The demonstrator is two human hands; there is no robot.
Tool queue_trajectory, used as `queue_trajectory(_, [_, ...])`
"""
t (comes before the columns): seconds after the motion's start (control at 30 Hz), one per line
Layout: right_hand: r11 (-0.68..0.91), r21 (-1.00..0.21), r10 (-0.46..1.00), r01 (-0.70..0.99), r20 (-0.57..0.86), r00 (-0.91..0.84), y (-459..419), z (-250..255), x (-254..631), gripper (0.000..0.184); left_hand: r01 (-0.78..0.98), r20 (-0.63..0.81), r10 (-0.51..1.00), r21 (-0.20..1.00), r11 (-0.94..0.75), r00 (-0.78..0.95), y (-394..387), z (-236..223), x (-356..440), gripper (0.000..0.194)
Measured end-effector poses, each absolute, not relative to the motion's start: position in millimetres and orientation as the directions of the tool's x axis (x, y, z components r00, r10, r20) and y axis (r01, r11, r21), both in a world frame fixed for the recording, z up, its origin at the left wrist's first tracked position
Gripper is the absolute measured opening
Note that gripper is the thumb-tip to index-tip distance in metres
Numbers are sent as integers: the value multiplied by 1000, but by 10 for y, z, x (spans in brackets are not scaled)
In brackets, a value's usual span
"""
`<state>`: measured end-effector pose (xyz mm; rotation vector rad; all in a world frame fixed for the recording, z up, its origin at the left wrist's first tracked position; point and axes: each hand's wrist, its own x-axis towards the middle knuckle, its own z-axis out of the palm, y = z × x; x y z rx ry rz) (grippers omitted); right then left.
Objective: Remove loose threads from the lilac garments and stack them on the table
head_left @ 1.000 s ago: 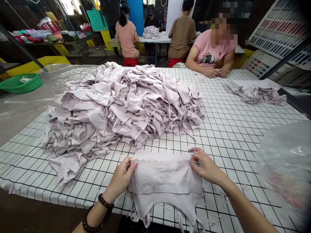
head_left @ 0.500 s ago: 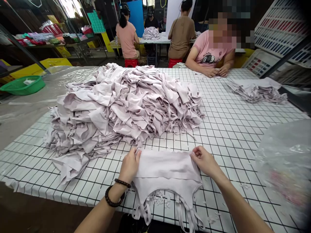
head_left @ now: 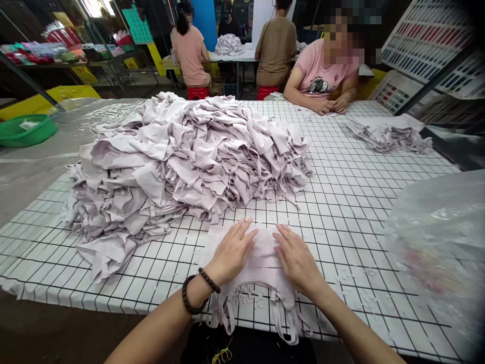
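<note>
So nearest the bottom edge of the frame, right of centre, some thin straps (head_left: 278, 318) are trailing at the near edge of the gridded tabletop (head_left: 352, 202), with little scraps (head_left: 246, 296) lying just above. I wouldn't be grabbing there, they're looking pretty tangle-prone. They belong to a pale lilac garment (head_left: 261, 260) that's lying flat at lower centre. The left hand (head_left: 232, 250) is resting palm-down on it, fingers loosely spread, and the right hand (head_left: 297, 255) is doing the same opposite, neither one pinching anything. Cloth's looking thin, light and floppy to me, so nothing fragile, but it'll probably be creasing and sliding easily. Best hold is likely the two corners of the straight far edge, light pinch on each. Over at the right edge a plastic bag (head_left: 439, 242) is sitting, a big heap (head_left: 197, 156) of similar cloth is filling left of centre, and a stack (head_left: 390, 132) is lying upper right, near a co-worker (head_left: 322, 76) in pink.
</note>
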<state>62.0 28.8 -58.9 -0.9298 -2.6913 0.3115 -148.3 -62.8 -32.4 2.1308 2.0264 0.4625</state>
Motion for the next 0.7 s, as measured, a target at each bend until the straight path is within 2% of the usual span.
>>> queue_trajectory(0.07, [787, -228, 606, 573, 114, -788, 242, -724, 602, 53, 934, 42, 986, 319, -164, 159, -543, -433, -1366, 46])
queue_trajectory(0.13, [776, -205, 618, 597, 59, -784, 256, -846, 593, 62, 944, 4, 984, 284, -170, 176, -499, -564, -1313, 51])
queue_trajectory(0.2, [760, -241, 626, 603, 24, -779, 302, -897, 585, 64, 956, -5, 987, 247, -156, 162, -490, -669, -1320, 56])
queue_trajectory(0.3, [697, -434, 631, 570, -5, -776, 359, -759, 634, 62, 962, -23, 985, 224, -159, 168, -498, -722, -1373, 61])
queue_trajectory(0.43, [379, -793, 792, 477, 12, -610, 216, -258, 1086, 42, 963, -33, 987, 224, -148, 159, -458, -614, -1323, 64])
queue_trajectory(0.5, [201, -858, 785, 473, -148, -602, -11, -46, 1465, 35, 959, 6, 984, 222, -176, 179, -407, -544, -1199, 60])
queue_trajectory(0.53, [127, -840, 714, 527, -291, -636, -162, 8, 1649, 36, 951, 27, 977, 223, -214, 213, -374, -524, -1119, 57])
queue_trajectory(0.6, [66, -715, 556, 696, -553, -621, -512, -19, 1918, 38, 927, 54, 954, 227, -298, 294, -303, -532, -950, 55])
queue_trajectory(0.63, [65, -634, 532, 771, -631, -564, -692, -95, 1983, 38, 919, 57, 948, 232, -319, 314, -267, -560, -872, 55])
queue_trajectory(0.7, [47, -552, 620, 832, -637, -458, -1009, -326, 1971, 44, 923, 55, 956, 252, -291, 287, -197, -644, -756, 56])
